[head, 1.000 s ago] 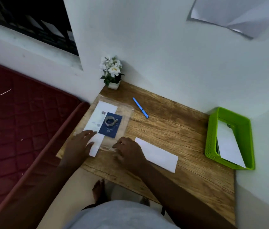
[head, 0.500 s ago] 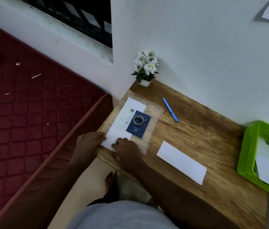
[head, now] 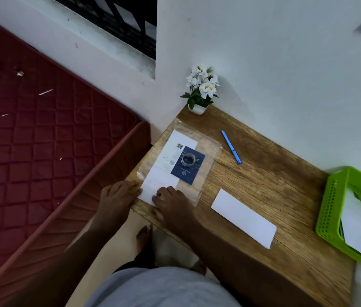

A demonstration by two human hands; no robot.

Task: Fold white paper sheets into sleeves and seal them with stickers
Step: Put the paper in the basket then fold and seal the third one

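Both hands rest at the table's [head: 263, 180] near-left corner. Left hand [head: 117, 193] lies flat, fingers together, touching the white sheet's [head: 159, 185] left edge. Right hand [head: 170, 201] presses curled fingertips on its near edge, gripping nothing. Folded paper sleeve [head: 243, 218] lies mid-table; green basket [head: 330, 209] at right edge.

Bedroom: red mattress [head: 42, 140] beside small wooden desk [head: 274, 185].
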